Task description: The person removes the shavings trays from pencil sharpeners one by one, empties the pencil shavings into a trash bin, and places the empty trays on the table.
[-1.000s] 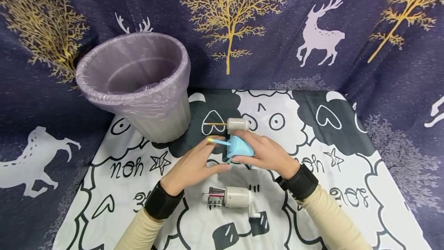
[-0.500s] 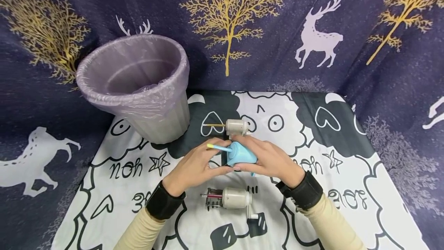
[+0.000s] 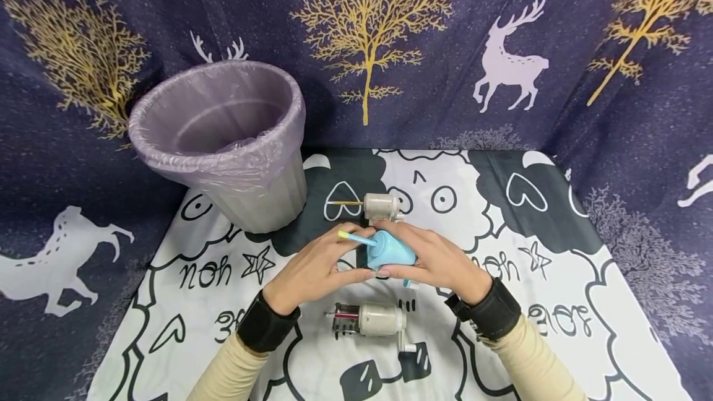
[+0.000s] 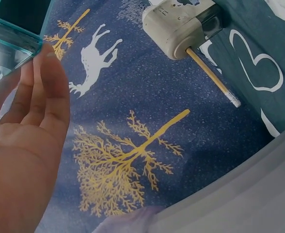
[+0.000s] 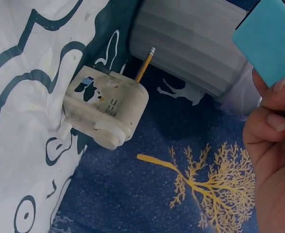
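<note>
Bin at far left, purple liner over the rim, hands well apart from it. Next, left hand: my read, the step in hand is working on the shavings drawer of the blue sharpener, which sits mid-counter between both hands. Next move likely calls for a straight pull by the left while the right keeps the body steady; any tilt could spill shavings, if there are any. Left pose: palm in, wrist angled forward from lower left, fingers and thumb pinching the clear teal-edged part. Can't tell if the drawer is partly out. Blue pencil, yellow end leftmost, sticks out of the sharpener toward the left hand. Off-white sharpener with yellow pencil stands just behind; second off-white unit with red pencil is nearer the person, untouched. Right hand comes in from lower right, thumb on the near side, fingers over the far side, curled round the blue body.
</note>
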Tool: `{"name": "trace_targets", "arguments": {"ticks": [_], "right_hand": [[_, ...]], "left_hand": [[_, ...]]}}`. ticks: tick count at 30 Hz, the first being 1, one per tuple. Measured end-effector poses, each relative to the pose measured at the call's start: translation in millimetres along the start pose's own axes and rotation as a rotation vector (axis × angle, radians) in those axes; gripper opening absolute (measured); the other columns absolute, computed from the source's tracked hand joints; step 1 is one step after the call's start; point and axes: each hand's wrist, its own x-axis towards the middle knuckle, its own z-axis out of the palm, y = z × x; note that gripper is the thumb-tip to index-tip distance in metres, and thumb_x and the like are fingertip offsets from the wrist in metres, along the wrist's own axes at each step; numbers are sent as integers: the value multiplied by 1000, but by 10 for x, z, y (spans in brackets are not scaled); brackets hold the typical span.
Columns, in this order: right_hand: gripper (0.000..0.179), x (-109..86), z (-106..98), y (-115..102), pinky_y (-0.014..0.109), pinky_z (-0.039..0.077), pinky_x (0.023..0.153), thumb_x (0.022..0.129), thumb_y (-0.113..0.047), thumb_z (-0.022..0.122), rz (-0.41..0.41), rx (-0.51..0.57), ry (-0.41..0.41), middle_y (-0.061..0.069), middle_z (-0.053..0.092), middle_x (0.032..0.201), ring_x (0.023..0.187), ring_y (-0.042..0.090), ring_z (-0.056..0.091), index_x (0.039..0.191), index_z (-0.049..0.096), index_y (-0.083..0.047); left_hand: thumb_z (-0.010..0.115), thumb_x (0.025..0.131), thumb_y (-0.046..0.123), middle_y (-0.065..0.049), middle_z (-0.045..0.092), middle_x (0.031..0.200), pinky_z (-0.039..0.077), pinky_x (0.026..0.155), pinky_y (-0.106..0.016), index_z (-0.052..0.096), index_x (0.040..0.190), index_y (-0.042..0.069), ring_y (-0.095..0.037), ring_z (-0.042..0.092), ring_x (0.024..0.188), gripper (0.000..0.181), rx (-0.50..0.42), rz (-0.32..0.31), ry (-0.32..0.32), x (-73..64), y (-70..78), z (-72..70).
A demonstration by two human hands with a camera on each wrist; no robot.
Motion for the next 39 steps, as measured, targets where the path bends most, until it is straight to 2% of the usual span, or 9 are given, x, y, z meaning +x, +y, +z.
{"name": "trace_targets", "arguments": {"ticks": [5, 8, 11, 14, 17, 21, 29, 39], "right_hand": [[74, -22, -8, -11, 27, 59, 73, 104, -60, 62, 0, -26, -14, 3, 69, 127, 88, 6, 66, 159, 47, -13], [74, -27, -10, -7, 26, 58, 71, 104, -60, 61, -22, -41, -14, 1, 70, 124, 86, 5, 65, 158, 48, -11], [75, -22, -10, -12, 24, 56, 68, 105, -62, 57, -40, -72, -11, 1, 69, 121, 81, 4, 63, 159, 47, -11], [75, -20, -4, -10, 24, 55, 66, 105, -64, 54, -41, -97, -9, 0, 69, 120, 80, 3, 62, 160, 46, -12], [75, -23, 0, -12, 24, 55, 67, 105, -64, 55, -34, -93, -12, 0, 69, 121, 81, 3, 62, 161, 46, -14], [74, -23, 8, -17, 25, 56, 69, 105, -62, 57, -34, -76, -19, 1, 69, 123, 84, 4, 63, 162, 45, -16], [75, 6, -5, -20, 26, 57, 70, 105, -62, 57, -25, -62, -23, 1, 69, 122, 84, 5, 64, 160, 46, -12], [76, -21, 15, 11, 29, 58, 74, 104, -59, 63, 16, -38, -33, 0, 69, 124, 90, 6, 65, 161, 45, -12]], "left_hand": [[76, 100, 40, -2, 60, 141, 57, 82, -31, 59, 154, 12, -11, 60, 100, 64, -25, 0, -12, -26, -9, 5], [78, 98, 38, -2, 61, 139, 57, 73, -29, 58, 155, 11, -10, 60, 89, 66, -31, 10, -4, -40, -19, 14], [83, 95, 38, -4, 62, 139, 60, 82, -36, 55, 158, 11, -13, 67, 100, 73, -58, -28, 15, -52, -30, 33], [86, 92, 40, -1, 64, 139, 59, 92, -41, 59, 153, 13, -16, 68, 115, 72, -95, -91, 41, -57, -38, 53], [89, 89, 41, 4, 67, 134, 58, 91, -37, 69, 141, 15, -12, 68, 112, 62, -113, -127, 61, -62, -43, 65], [90, 87, 40, 7, 69, 128, 57, 82, -30, 74, 133, 15, -7, 66, 98, 54, -102, -112, 76, -72, -47, 65], [86, 92, 42, 7, 68, 128, 56, 90, -37, 69, 135, 16, -18, 68, 108, 53, -57, -63, 68, -58, -74, 33], [87, 92, 39, 9, 67, 124, 57, 91, -36, 70, 130, 19, -9, 66, 110, 46, -70, -27, 87, -77, -108, 10]]}}
